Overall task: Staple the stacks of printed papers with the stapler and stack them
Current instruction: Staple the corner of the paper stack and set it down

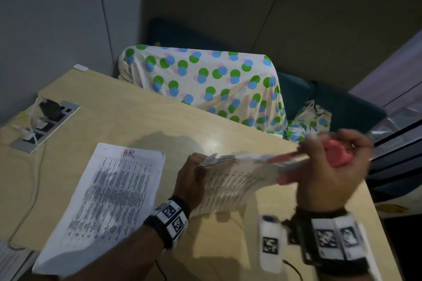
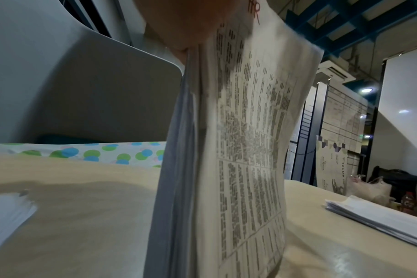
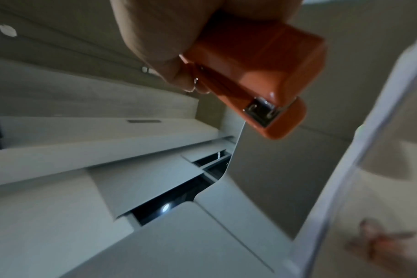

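Note:
My left hand (image 1: 191,180) grips a stack of printed papers (image 1: 230,187) by its top left corner and holds it lifted off the table. In the left wrist view the same stack (image 2: 248,131) hangs below my fingers, pages slightly fanned. My right hand (image 1: 331,169) grips a pink-orange stapler (image 1: 338,153) at the stack's top right corner; the picture is blurred there. The right wrist view shows the stapler (image 3: 262,75) with its metal mouth facing down, next to the paper's edge (image 3: 360,150). Another printed stack (image 1: 109,198) marked in red lies flat on the table at the left.
The wooden table (image 1: 137,116) carries a socket panel with plugs and cables (image 1: 45,121) at the far left. A dotted cloth covers a chair (image 1: 205,82) behind the table. Another pile of papers (image 2: 379,216) lies on the table to the right in the left wrist view.

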Motion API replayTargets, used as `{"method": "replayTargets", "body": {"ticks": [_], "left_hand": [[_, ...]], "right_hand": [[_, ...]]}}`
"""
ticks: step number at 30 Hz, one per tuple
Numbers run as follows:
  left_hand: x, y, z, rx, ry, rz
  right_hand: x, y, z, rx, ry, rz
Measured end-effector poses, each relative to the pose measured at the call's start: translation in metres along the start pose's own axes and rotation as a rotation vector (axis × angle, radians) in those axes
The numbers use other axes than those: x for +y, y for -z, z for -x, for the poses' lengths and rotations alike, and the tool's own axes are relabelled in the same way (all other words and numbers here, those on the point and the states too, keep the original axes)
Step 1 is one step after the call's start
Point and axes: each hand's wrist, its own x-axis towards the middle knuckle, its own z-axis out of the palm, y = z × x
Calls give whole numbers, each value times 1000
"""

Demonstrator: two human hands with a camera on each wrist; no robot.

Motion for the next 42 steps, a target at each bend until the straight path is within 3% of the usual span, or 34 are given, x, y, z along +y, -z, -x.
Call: {"method": "replayTargets", "body": {"ticks": [5, 12, 18, 23, 29, 37, 42], "left_hand": [[5, -8, 4, 9, -39, 126], [19, -3, 4, 29, -7, 159], [18, 0, 5, 31, 55, 100], [21, -1, 3, 40, 133, 160], [14, 2, 2, 59, 105, 191], [18, -3, -2, 32, 199, 201], [25, -1, -2, 60, 212, 176]], "right_hand": [[14, -65, 18, -161, -90, -36], [30, -79, 34, -268, -150, 47], [32, -85, 48, -357, -21, 145], [41, -89, 53, -335, -60, 148], [33, -83, 43, -203, -66, -147], [46, -88, 55, -212, -75, -116], [50, -90, 56, -298, -65, 21]]}}
